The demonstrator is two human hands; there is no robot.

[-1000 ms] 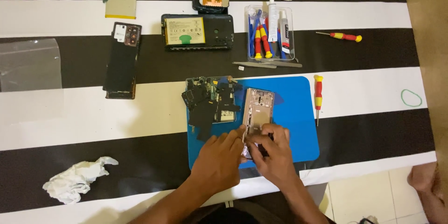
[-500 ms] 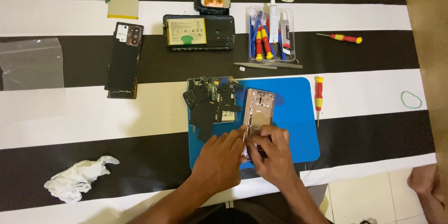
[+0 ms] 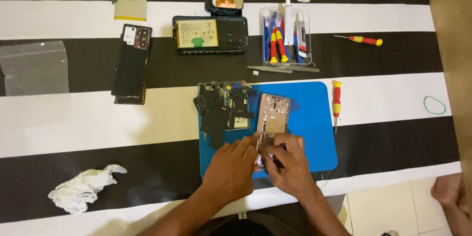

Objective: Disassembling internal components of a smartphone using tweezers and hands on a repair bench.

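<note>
I have only one view, from the camera on my head, looking almost straight down at the work surface from well above it. It takes in the whole width of the black and white striped cloth point(image 3: 73, 127), with a strip of floor tile point(image 3: 388, 206) at the near right. My left hand point(image 3: 231, 169) and right hand point(image 3: 290, 164) come in from the near edge, with my forearms at the bottom of the frame. The blue mat point(image 3: 314, 132) sits near the middle, and the clear tool box point(image 3: 286, 36) lies farther off, toward the top. No second view shares this scene.
</note>
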